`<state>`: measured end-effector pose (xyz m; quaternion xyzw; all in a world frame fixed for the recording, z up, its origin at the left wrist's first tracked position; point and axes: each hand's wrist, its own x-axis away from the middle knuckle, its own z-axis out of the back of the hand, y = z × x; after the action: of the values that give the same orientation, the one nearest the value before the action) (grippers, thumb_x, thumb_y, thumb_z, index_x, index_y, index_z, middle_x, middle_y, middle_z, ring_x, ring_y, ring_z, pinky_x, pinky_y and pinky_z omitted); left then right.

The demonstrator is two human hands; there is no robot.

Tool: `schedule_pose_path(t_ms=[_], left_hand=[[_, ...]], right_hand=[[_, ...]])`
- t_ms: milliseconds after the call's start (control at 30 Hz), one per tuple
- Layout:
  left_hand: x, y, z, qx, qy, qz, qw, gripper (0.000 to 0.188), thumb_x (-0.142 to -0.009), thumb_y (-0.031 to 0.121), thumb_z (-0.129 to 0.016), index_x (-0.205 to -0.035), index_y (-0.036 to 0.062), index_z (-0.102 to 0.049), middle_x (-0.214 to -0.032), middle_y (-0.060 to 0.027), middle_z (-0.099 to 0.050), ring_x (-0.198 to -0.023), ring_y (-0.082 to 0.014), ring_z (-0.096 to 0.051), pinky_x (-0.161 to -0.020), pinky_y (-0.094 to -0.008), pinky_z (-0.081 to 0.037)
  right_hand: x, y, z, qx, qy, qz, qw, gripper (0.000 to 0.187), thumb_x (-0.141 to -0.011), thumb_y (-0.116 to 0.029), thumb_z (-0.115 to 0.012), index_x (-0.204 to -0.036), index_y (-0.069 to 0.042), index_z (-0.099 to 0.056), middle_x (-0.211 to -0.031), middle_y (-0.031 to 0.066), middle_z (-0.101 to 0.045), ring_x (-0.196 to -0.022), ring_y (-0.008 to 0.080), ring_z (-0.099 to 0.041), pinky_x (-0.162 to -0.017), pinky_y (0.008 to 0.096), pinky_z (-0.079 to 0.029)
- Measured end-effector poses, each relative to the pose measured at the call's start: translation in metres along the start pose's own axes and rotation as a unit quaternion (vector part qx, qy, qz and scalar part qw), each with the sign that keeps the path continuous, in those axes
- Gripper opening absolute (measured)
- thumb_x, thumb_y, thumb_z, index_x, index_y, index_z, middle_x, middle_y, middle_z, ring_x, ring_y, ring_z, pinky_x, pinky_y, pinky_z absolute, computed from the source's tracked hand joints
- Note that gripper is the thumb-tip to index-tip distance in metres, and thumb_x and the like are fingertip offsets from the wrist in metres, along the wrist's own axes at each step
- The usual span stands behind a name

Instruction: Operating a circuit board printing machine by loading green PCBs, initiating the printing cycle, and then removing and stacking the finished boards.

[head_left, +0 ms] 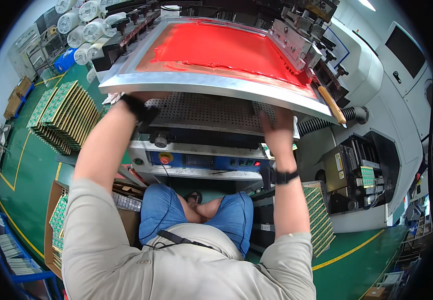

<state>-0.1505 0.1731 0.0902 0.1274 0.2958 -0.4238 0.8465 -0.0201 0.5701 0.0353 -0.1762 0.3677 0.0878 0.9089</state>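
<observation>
Both my arms reach under a metal-framed printing screen (pixel 211 86) spread with thick red ink (pixel 216 47). Below it lies a perforated metal bed (pixel 201 112). My left hand (pixel 149 95) is at the bed's left side, its fingers hidden by the screen frame. On the right side of the bed is my right hand (pixel 278 132), thumb toward the middle; its fingertips are blurred and partly covered by the frame. Whether either hand holds anything is not visible. A wooden-handled spatula (pixel 331 104) rests on the frame's right corner.
Racked green circuit boards (pixel 66 112) stand at the left, and more boards (pixel 318 220) at the right. The control panel (pixel 196 160) with a red knob (pixel 165 158) faces my knees. A cardboard box (pixel 51 235) with boards sits by my left side. A ribbed hose (pixel 326 120) runs at right.
</observation>
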Motion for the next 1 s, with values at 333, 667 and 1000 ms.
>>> schedule_pose_path(t_ms=[333,667,1000], left_hand=[[0.232,-0.07,0.033,-0.078,-0.084,0.285,0.952,0.043,-0.097,0.022,-0.074,-0.132,-0.0014,-0.063,-0.122,-0.0262,-0.069,-0.114,-0.0476,-0.065,-0.096,-0.0498,-0.053],[0.281,-0.059,0.001,-0.13,-0.083,0.357,0.922,0.045,-0.106,0.03,-0.063,-0.141,0.0028,-0.058,-0.142,-0.0214,-0.058,-0.128,-0.0435,-0.058,-0.106,-0.0483,-0.048],[0.283,-0.065,0.0,-0.142,-0.116,0.387,0.904,0.049,-0.107,0.033,-0.059,-0.146,0.0043,-0.055,-0.151,-0.0212,-0.053,-0.138,-0.0424,-0.051,-0.115,-0.0484,-0.041]], right_hand=[[0.228,0.112,-0.07,-0.355,0.181,-0.579,0.711,0.048,-0.103,-0.019,-0.065,-0.144,0.002,-0.052,-0.132,0.0103,-0.065,-0.122,0.0213,-0.059,-0.106,0.0349,-0.045],[0.241,0.104,-0.104,-0.316,0.169,-0.567,0.741,0.061,-0.102,-0.008,-0.057,-0.158,0.006,-0.037,-0.159,0.0218,-0.048,-0.143,0.0287,-0.05,-0.118,0.0375,-0.038],[0.208,0.087,-0.064,-0.392,0.057,-0.567,0.722,0.041,-0.106,-0.015,-0.058,-0.143,0.002,-0.054,-0.128,0.0152,-0.069,-0.116,0.0258,-0.065,-0.104,0.0362,-0.049]])
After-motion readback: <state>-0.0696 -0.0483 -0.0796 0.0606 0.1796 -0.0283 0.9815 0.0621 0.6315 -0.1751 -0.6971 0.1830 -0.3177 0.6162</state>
